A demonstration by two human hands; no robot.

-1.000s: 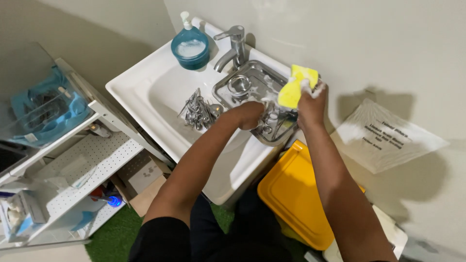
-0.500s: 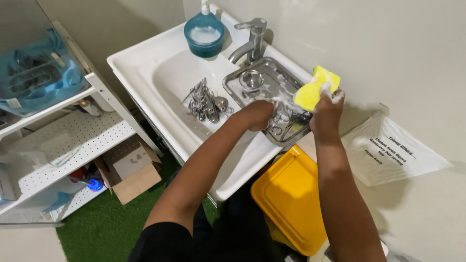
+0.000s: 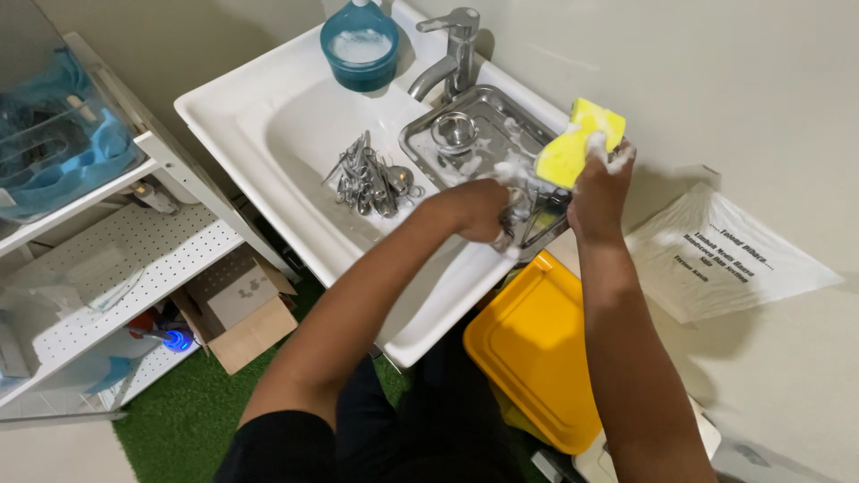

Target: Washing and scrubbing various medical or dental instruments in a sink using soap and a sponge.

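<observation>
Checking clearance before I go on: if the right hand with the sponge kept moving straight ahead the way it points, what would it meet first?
Probably the wall behind the sink: the right hand points its yellow sponge up past the metal tray, though depth is unclear.

Single head camera, steep downward view over sink [image 3: 268,98], close.
</observation>
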